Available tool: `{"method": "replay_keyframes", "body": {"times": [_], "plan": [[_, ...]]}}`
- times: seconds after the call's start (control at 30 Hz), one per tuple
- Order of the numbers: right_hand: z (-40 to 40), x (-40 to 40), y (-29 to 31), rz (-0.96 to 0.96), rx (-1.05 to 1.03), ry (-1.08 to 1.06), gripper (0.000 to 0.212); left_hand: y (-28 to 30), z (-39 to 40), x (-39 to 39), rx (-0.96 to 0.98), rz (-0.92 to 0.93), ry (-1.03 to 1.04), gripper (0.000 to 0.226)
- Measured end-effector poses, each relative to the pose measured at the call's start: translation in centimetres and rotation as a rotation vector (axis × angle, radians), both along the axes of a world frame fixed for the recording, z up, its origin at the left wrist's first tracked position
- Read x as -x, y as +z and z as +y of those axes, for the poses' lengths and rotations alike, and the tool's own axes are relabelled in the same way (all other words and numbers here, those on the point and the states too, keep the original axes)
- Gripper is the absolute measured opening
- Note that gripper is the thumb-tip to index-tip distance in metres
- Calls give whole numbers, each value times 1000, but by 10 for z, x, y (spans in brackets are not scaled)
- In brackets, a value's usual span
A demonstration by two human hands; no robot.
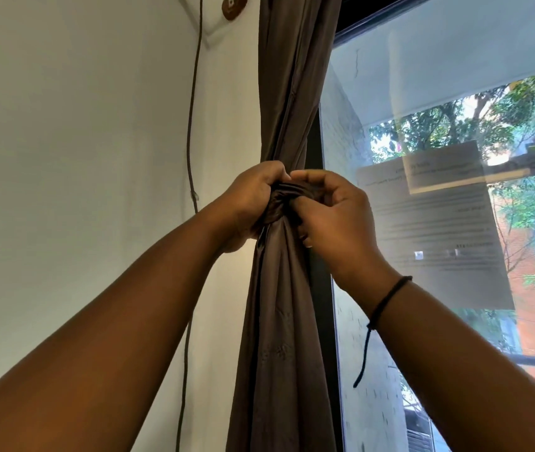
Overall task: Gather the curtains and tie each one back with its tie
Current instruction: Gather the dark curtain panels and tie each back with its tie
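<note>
Hanging between a pale wall [80,158] on the left and a large window [455,76] on the right, a brown curtain [279,321] is seen gathered into one narrow column along the dark window frame [320,256]. The fabric is drawn tight at mid-height, where a band of the same brown cloth, the tie [284,192], is wrapped around the bundle; above and below that waist the folds are spread wider. Both forearms are raised from the lower corners toward this point. The left hand [253,203] is closed around the left side of the gathered cloth, its fingers curled into the folds and its thumb hidden. The right hand [331,210] is set against the right side of the bundle, its fingers bent and its fingertips [298,199] pinched on the tie's fabric. The two hands are nearly touching at the top of the knot. Sheets of printed paper [439,223] are stuck to the glass to the right of the hands, with trees and a brick building visible beyond. A thin dark cord [190,141] is run down the wall just left of the curtain. A black string bracelet [386,301] is worn on the right wrist, one loose end hanging down.
</note>
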State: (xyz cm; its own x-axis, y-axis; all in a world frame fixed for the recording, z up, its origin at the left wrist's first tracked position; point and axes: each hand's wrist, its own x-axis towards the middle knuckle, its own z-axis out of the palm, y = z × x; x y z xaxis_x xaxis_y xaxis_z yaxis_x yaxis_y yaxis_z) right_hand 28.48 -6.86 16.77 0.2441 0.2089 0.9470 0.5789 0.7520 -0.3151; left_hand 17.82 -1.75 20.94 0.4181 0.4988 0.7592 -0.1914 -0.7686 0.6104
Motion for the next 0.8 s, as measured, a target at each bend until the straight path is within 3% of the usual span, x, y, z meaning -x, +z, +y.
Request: {"method": "replay_keyframes", "body": {"times": [0.07,0.17,0.37,0.53,0.8], "plan": [[-9,-1,3,194,187,414,28,-3,1,-1,-15,-58,-36,25],[-17,-12,7,216,320,553,30,-7,1,0,-36,-89,-82,28],[-24,-27,32,-208,323,0,6,-9,-2,-1,43,-55,-220,25],[-30,-22,50,-488,294,-344,14,-6,-10,-6,143,51,-298,31],[-49,-18,72,-568,434,-392,15,-6,-16,-6,237,-38,-394,20]]}}
